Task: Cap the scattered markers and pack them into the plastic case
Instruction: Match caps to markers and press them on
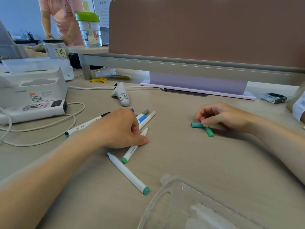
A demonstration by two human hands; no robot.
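Our left hand (120, 128), fingers (135, 129) curled onto a white green-ended uncapped marker (132, 151), our right hand (221, 116), fingers (204, 121) pinching a teal plastic cap (196, 125) on the beige table (181, 154)

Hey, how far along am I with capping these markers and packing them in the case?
Early. Done: nothing yet; no marker shows in the case. In hand: the left hand holds an uncapped green marker, and the right hand pinches a teal cap. Left: a second cap lies loose, a teal marker is uncapped, then the other markers and all the packing.
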